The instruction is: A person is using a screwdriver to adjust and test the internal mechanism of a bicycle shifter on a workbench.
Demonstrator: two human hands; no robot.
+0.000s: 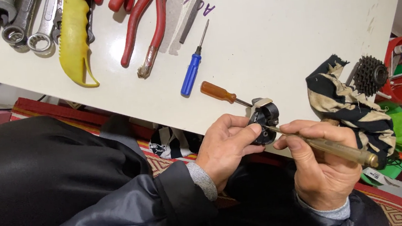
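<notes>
- Black clamp part (pixel 265 122) sits pinched in left hand (pixel 226 147) at white table (pixel 273 48) edge, its lower half hidden by fingers.
- Right hand (pixel 319 165) grips clear-handled screwdriver (pixel 332 148), tip buried inside part.

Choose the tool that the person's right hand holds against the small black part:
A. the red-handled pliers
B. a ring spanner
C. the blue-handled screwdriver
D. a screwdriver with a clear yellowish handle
D: the right hand grips a screwdriver with a clear yellowish handle, its tip at the small black part held by the left hand.
</notes>
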